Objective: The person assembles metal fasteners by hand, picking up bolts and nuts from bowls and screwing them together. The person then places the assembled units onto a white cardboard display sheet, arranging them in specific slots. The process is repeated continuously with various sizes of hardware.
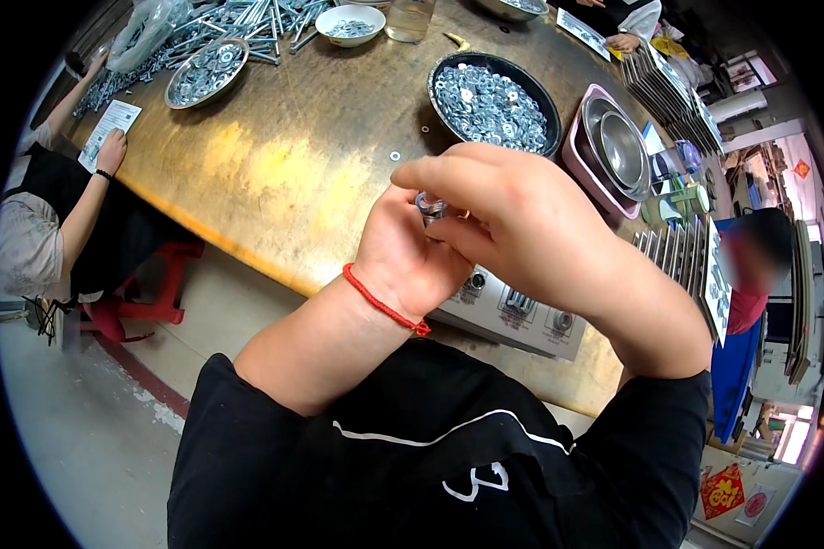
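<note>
My left hand (395,245), a red cord around its wrist, is cupped palm up over the table's near edge. Small shiny metal pieces (429,207), round and ring-like, lie in its palm, and its fingers are mostly hidden. My right hand (499,188) arches over it from the right, fingers curled down into the palm at the pieces. What the right fingertips pinch is covered. Partly below both hands lies a pale card (545,331) with metal hardware pieces set on it in spots.
Beyond my hands stands a black pan (551,123) full of washers. A pink basin (577,169) with steel bowls is right of it, near stacked cards (682,274). Bolts (265,23), a washer bowl (208,73) and a white bowl (351,26) lie far left. Co-workers' hands (112,151) hold cards.
</note>
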Tool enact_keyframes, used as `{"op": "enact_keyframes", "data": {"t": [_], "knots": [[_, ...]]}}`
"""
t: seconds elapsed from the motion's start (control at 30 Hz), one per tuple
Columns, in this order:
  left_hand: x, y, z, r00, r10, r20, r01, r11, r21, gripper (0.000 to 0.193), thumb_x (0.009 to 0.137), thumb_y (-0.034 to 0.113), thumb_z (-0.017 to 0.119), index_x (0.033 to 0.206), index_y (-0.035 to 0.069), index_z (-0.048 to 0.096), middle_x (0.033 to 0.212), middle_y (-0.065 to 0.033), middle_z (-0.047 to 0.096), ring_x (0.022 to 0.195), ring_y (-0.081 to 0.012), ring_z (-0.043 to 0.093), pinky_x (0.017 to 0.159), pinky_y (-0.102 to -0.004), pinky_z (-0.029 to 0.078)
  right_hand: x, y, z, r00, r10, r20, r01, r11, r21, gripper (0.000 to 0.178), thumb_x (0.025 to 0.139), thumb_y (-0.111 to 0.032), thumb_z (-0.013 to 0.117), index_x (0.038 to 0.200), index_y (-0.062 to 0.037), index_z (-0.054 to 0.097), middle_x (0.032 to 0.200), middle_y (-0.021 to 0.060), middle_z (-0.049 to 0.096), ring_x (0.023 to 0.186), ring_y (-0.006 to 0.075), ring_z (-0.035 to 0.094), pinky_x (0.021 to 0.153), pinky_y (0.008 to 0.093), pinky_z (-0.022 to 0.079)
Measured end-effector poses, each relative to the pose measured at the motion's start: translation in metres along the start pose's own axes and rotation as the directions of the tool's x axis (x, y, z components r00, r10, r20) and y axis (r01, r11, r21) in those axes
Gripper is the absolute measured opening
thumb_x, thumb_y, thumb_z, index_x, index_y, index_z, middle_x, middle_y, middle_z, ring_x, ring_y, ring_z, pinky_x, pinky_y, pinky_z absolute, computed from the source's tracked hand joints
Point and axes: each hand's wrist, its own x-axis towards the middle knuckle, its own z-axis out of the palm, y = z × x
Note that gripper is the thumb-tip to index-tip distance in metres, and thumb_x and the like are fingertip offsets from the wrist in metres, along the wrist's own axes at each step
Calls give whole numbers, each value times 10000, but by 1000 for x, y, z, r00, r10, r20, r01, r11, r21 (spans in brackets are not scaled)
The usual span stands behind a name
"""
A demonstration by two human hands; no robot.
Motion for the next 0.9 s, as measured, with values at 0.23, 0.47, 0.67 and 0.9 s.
{"op": "enact_keyframes", "data": {"t": [0.23,0.47,0.67,0.9], "knots": [[-18,-7,-4,978,-79,192,98,991,-91,322,1001,240,413,1214,26,524,1173,-132,581,1096,-224,553,945,-340,470,-48,-8,-6,982,140,-130,-141,990,0,248,757,24,660,1002,-13,643,881,125,634,738,251,634,646,323,506],[-29,-18,-11,971,-132,198,136,991,-4,348,1012,279,373,1238,58,517,1341,-152,521,1189,-252,514,1054,-383,371,-70,-12,15,936,350,-34,-333,913,234,149,747,-47,663,893,-26,640,798,138,622,718,309,633,623,375,494],[-34,-21,-16,969,-145,199,145,989,11,373,1025,313,345,1248,56,499,1326,-138,526,1269,-263,470,1067,-409,381,-79,-37,4,948,313,-63,-277,905,323,109,740,-1,655,819,-27,586,730,97,582,643,225,602,579,317,472],[-32,-31,-17,982,-89,169,78,995,67,385,1027,326,335,1238,49,501,1293,-138,534,1287,-276,442,1097,-425,346,-86,-36,38,964,163,-212,-145,985,97,142,734,-35,668,841,-46,576,769,102,577,683,281,600,562,369,484]]}}
